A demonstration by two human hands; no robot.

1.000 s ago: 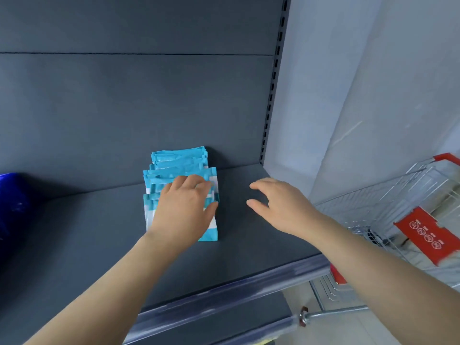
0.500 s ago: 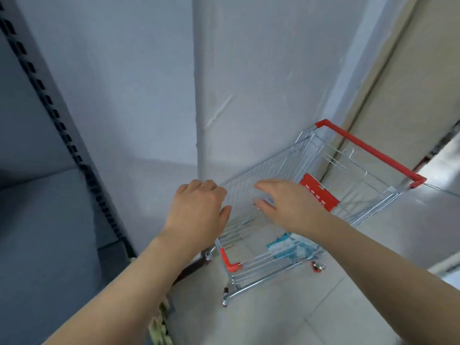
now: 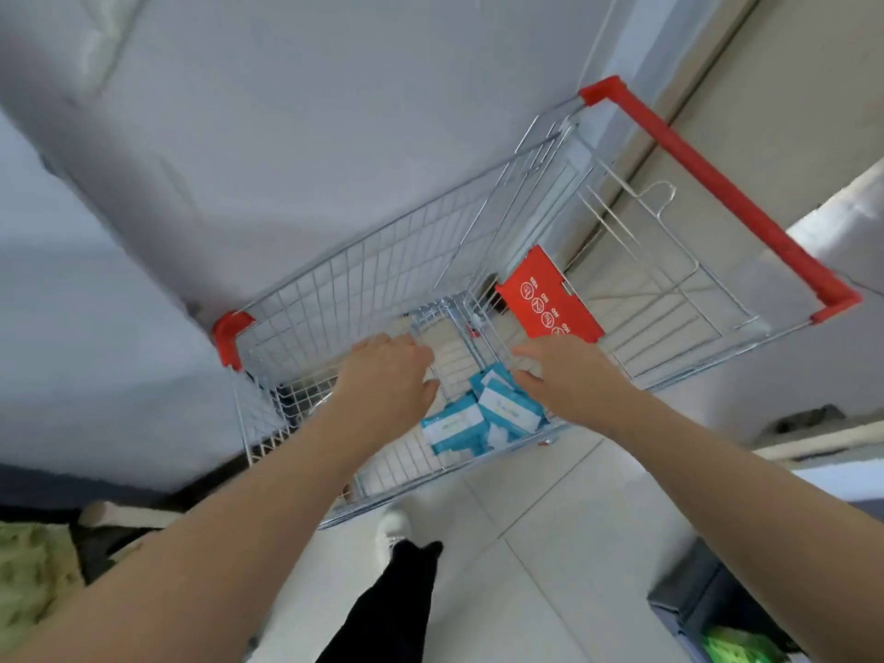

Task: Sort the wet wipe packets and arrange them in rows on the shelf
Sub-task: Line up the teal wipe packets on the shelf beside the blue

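Both hands hang inside the cart, fingers loosely spread and holding nothing. The left hand (image 3: 388, 375) is over bare wire, and the right hand (image 3: 571, 375) is just beside the packets (image 3: 480, 418), perhaps brushing the top one, though blur hides it. These blue-and-white packets lie heaped on the bottom of the wire cart (image 3: 382, 260), between the two hands near its front edge.

Looks like a shop, or a mock-up of one. Wire shopping cart (image 3: 382, 260) mid-frame, with a red push handle (image 3: 717, 184) at upper right, a red corner bumper (image 3: 228, 338) at left and a red seat flap (image 3: 550, 299) printed with round warning icons. Blue-and-white wet wipe packets (image 3: 459, 425) lie loose in its basket. Pale tiled floor (image 3: 550, 543) below, plain grey wall (image 3: 335, 112) across the top.
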